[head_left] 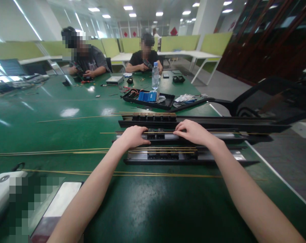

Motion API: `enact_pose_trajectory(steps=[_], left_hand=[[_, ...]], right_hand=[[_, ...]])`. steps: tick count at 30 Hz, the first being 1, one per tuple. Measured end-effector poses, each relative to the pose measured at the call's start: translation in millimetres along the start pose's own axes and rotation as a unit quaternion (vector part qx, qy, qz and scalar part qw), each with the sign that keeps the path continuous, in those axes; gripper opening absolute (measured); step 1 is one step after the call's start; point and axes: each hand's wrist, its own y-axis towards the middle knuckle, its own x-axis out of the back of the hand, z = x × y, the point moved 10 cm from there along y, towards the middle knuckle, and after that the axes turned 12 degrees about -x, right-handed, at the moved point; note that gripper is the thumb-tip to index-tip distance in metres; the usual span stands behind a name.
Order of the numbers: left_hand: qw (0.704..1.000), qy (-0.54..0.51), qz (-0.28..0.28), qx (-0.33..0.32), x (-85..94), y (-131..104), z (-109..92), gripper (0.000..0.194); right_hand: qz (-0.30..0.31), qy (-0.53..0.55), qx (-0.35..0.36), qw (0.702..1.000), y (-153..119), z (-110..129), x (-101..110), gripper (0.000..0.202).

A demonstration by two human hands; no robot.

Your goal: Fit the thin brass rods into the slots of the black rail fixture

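Note:
Three long black channels lie across the green table. Over the left end of the middle channel is my left hand, thumb at its near wall and index finger at its far wall. Black blocks sit inside that channel, just right of my left fingertips. A thin brass-coloured rod runs lengthwise along it. My right hand pinches this rod to the right of the blocks. More rods lie over blocks in the near channel, and others over the far channel.
Loose rods cross the table in front of me. A phone-like slab and a white device lie at left. Beyond the channels are a black tray, a water bottle and gloves. Two people sit opposite; a chair stands right.

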Motion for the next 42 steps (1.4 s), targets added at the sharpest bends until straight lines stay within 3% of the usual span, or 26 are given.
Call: enact_pose_trajectory(steps=[9, 17, 24, 42], left_hand=[[1.0, -0.008, -0.006, -0.001, -3.7, 0.0, 3.3, 0.07], [1.0, -0.018, -0.011, -0.004, -4.1, 0.5, 3.6, 0.068], [1.0, -0.007, -0.015, -0.003, -2.8, -0.6, 3.9, 0.066], [1.0, -0.007, -0.01, 0.001, -2.9, -0.9, 2.7, 0.067]], right_hand=[[0.024, 0.034, 0.002, 0.999, -1.5, -4.7, 0.3, 0.03], [-0.05, -0.016, -0.028, 0.998, 0.5, 15.3, -0.7, 0.038], [-0.056, -0.04, -0.026, 0.997, 5.2, 33.6, -12.2, 0.04], [-0.021, -0.025, -0.009, 0.999, 3.0, 15.0, -8.3, 0.038]])
